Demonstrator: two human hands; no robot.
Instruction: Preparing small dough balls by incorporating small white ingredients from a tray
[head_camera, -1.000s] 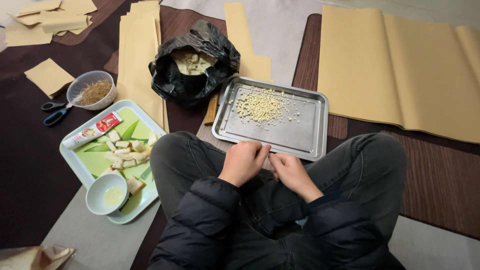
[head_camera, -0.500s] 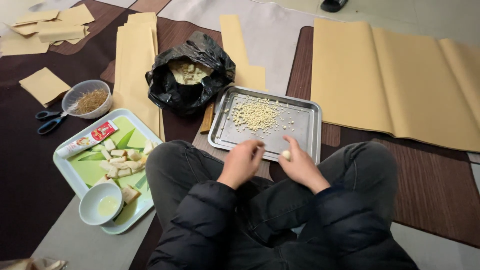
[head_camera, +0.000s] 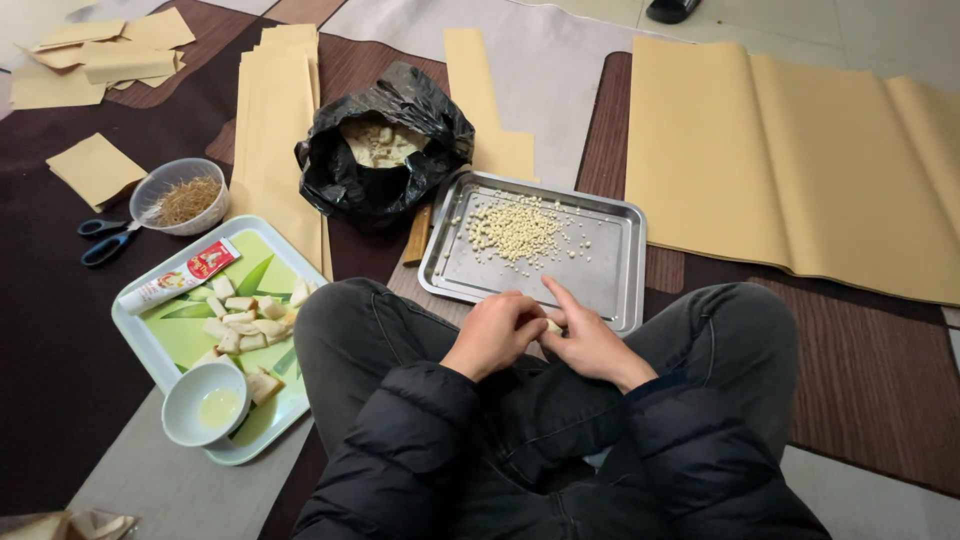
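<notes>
Pinching small pale piece (head_camera: 553, 325) between both hands: left hand (head_camera: 497, 333) fingers curled on it, right hand (head_camera: 588, 343) fingers clamped too, at metal tray (head_camera: 610, 290) near edge.

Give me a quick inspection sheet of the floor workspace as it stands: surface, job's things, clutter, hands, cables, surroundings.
Surface: brown and grey floor mat, partly covered by tan paper sheets.
Job's things: steel tray with a heap of small pale pellets; a small pale piece pinched between both hands at the tray's near edge.
Clutter: black bag of pale chunks; green tray with cut pieces, a tube and a white bowl; clear bowl of fibres; blue scissors.
Hands: left hand and right hand together, fingers closed on the piece.
Cables: nothing seen.
Surroundings: tiled floor, dark shoe at top edge.
</notes>
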